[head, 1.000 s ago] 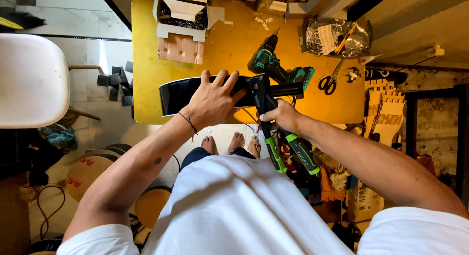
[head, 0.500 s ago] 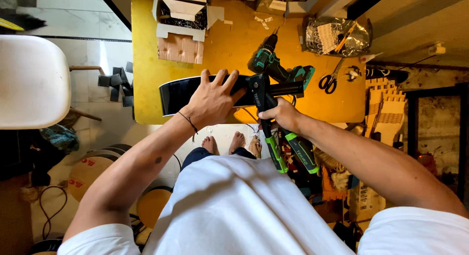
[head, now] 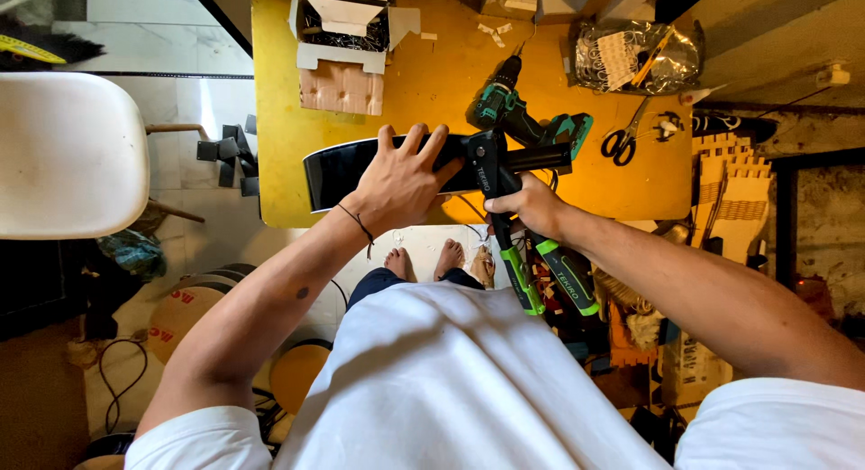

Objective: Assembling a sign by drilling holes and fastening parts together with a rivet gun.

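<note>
Standing person, seen from above, at a yellow table (head: 423, 91). Left hand (head: 401, 183) lies flat with fingers spread on a glossy black panel (head: 335, 171), pressing it down at the table's near edge; the palm rests on top, fingers not wrapped around it. Thin cord bracelet on that wrist.

Right hand (head: 532, 204) is closed around the bar of a black clamp (head: 489, 174) with green-and-black handles that hang down past the table edge. The clamp's head sits on the panel's right end, just beside the left fingertips. Cannot tell whether the clamp is biting tight.

Just behind the clamp lies a green-and-black cordless drill (head: 523, 118), bit pointing away. Scissors (head: 622, 141) with black handles are near, to the right. Farther back: an open cardboard box (head: 347, 28) and a crinkled plastic bag (head: 631, 55) of small parts. A white chair (head: 68, 155) stands to the left of the table. Bare feet show below the edge.
</note>
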